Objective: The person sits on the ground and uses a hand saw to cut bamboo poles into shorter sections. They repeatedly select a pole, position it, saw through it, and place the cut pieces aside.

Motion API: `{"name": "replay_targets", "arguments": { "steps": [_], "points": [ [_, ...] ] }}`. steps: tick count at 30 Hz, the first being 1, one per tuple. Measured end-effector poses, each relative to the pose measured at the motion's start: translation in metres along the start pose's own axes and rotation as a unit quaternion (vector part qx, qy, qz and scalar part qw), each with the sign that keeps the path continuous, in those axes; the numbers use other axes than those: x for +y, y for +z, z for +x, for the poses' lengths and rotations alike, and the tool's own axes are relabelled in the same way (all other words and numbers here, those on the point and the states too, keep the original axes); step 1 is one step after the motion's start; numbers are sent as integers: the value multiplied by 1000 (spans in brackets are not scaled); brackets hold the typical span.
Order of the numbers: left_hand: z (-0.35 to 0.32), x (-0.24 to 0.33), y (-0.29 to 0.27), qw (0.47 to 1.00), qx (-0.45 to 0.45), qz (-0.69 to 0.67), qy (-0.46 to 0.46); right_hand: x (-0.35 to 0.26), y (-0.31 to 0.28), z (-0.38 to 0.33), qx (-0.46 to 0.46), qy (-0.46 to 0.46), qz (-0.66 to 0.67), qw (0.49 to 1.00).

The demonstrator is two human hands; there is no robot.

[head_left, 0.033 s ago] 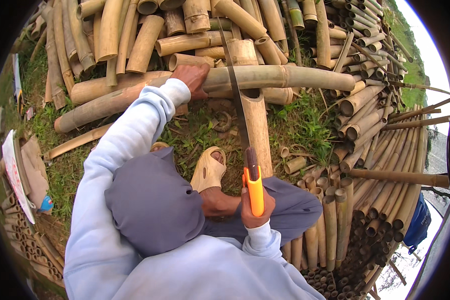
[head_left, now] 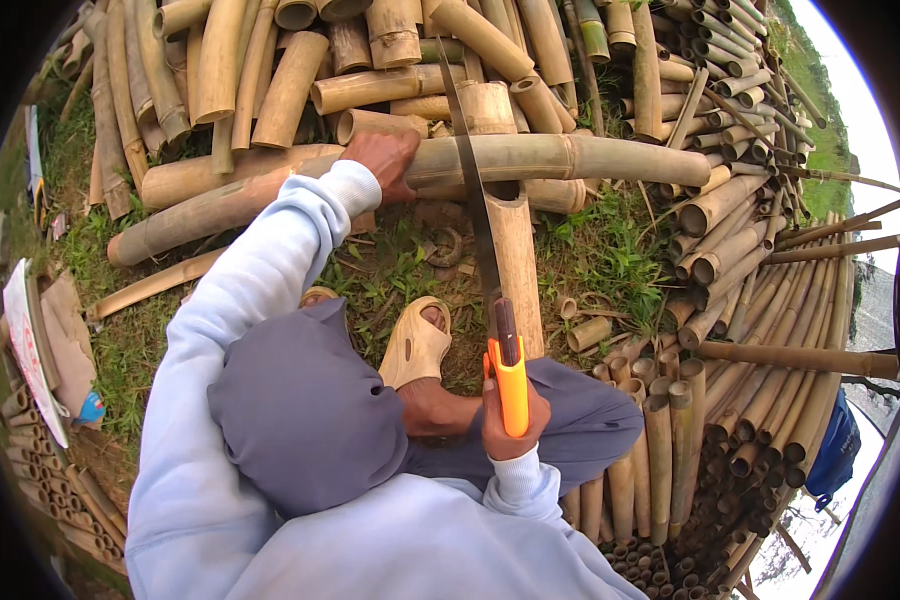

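A long, thick bamboo pole lies crosswise in front of me. My left hand is wrapped over it, gripping it just left of a handsaw. The saw's dark blade crosses the top of the pole, pointing away from me. My right hand is closed around the saw's orange handle, near my right knee. Beneath the pole, an upright-looking hollow bamboo piece runs toward me, its cut end right by the blade. How deep the blade sits in the pole, I cannot tell.
Cut bamboo lengths are heaped beyond the pole. Stacked bamboo fills the right side, with upright pieces beside my right leg. My sandalled foot rests on the grass below the pole. A blue bag hangs at far right.
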State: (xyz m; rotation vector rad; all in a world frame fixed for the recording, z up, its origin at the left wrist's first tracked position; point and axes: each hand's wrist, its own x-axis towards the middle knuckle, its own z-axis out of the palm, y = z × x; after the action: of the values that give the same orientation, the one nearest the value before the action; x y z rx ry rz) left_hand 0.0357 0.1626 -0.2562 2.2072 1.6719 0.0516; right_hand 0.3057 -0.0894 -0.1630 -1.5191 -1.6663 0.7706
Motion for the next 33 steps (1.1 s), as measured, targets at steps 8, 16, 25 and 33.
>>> {"name": "replay_targets", "arguments": {
  "steps": [8,16,25,33],
  "points": [
    [7,3,-8,1000,-12,11,-2,16,28,50,-5,35,31,999],
    [12,4,-5,999,-10,35,-7,14,33,56,-15,34,11,999],
    [5,-2,-8,999,-1,33,3,2,-6,-21,-30,18,-13,999],
    [12,6,-9,1000,-3,22,8,5,58,115,-6,22,108,994]
  ]
}}
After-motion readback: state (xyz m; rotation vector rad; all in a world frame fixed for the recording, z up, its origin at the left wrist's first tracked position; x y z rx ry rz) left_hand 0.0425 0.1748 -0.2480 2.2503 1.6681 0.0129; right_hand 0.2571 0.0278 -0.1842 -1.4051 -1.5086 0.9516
